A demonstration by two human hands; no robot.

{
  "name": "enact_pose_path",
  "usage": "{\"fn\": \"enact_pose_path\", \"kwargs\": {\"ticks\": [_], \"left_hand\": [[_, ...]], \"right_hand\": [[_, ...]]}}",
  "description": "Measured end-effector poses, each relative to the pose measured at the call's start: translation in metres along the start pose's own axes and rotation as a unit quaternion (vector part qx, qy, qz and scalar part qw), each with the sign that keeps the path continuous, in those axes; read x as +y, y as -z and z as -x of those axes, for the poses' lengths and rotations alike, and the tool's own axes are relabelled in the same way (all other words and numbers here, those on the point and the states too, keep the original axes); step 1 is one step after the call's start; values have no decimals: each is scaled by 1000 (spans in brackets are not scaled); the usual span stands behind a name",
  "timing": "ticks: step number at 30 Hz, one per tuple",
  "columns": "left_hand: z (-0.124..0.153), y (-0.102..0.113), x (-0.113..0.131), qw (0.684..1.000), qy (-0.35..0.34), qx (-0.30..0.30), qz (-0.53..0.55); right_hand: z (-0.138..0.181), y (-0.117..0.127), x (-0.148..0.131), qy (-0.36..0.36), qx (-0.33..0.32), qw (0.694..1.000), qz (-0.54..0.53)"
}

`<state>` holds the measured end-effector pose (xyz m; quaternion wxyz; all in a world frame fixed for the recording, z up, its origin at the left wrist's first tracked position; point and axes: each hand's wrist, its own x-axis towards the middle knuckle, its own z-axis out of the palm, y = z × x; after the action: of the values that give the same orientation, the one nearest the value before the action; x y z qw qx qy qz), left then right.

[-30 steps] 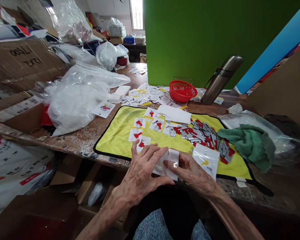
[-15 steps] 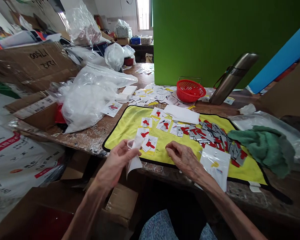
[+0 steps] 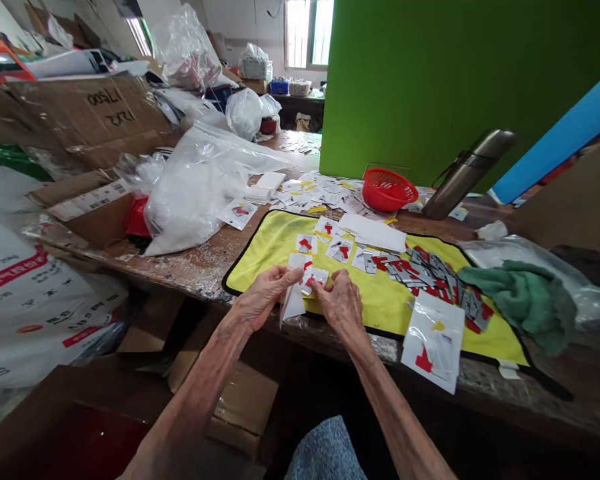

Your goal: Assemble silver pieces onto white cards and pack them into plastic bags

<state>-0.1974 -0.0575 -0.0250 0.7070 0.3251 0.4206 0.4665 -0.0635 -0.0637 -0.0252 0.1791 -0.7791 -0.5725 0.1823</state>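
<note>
Hands are drawn together over the yellow mat (image 3: 390,310); a white pouch (image 3: 294,303) is gripped by the left hand (image 3: 265,297), a printed card (image 3: 314,280) narrowly pinched by the right hand (image 3: 341,305); misalignment could crease it.

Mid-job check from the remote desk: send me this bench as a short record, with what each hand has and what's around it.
Left hand: holds a clear plastic sleeve at its upper part.
Right hand: pinches a white card with a red mark beside the sleeve.
Under hands: yellow cloth mat.
Nearby on mat: pile of grey-and-red cards; packed sleeve with red mark.
Rest: green rag; red plastic basket; steel vacuum flask.
</note>
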Motion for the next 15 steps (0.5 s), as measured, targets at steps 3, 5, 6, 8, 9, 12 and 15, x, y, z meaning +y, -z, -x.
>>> {"fn": "enact_pose_path", "kwargs": {"ticks": [3, 5, 6, 8, 9, 12, 15], "left_hand": [[-1, 3, -2, 1000, -4, -7, -2], [-2, 5, -3, 1000, -4, -8, -2], [-2, 6, -4, 1000, -4, -9, 0], [-3, 6, -5, 1000, -6, -12, 8], [-3, 7, -5, 1000, -7, -13, 12], [-2, 7, -6, 1000, -8, -9, 19], [-2, 7, -6, 1000, -7, -5, 15]], "right_hand": [[-4, 0, -4, -39, -4, 999, -16], [-3, -2, -6, -43, -1, 999, -15], [-2, -3, -8, -40, 2, 999, -14], [1, -6, -11, -33, 9, 999, -13], [3, -8, -12, -31, 13, 999, -12], [7, -10, -15, -23, 26, 999, -15], [7, -11, -16, -14, 36, 999, -23]]}}
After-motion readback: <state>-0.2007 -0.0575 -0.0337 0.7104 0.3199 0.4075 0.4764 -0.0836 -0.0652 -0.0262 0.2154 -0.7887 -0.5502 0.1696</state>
